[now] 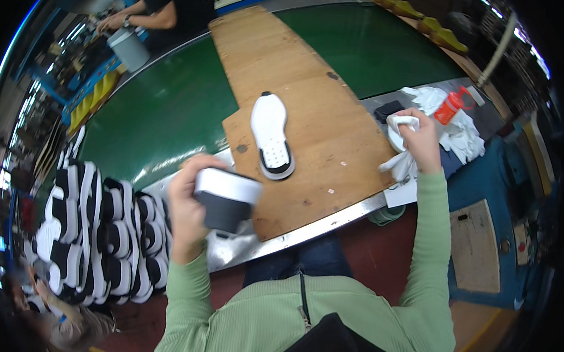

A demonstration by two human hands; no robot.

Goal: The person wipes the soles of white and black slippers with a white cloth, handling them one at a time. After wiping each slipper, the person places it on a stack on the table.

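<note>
My left hand point(188, 200) is wrapped round a black-and-white shoe sole point(228, 202), held up over the near edge of the table and slightly blurred. A second shoe sole point(270, 121), white with a black-edged heel, lies flat on the wooden board point(328, 146), its heel toward me. At the board's right side, my right hand point(422, 137) pinches a folded white cloth point(396, 131). Beside that hand are a small black object point(388, 110), a heap of white cloths point(461, 135) and a red squeeze bottle point(449, 108).
Several black-and-white soles point(103, 237) are stacked at left. A green belt point(158, 109) passes under the board. A person point(166, 10) works at the far left by a grey bucket point(128, 49); another person point(76, 328) is at lower left. A blue machine point(509, 220) stands right.
</note>
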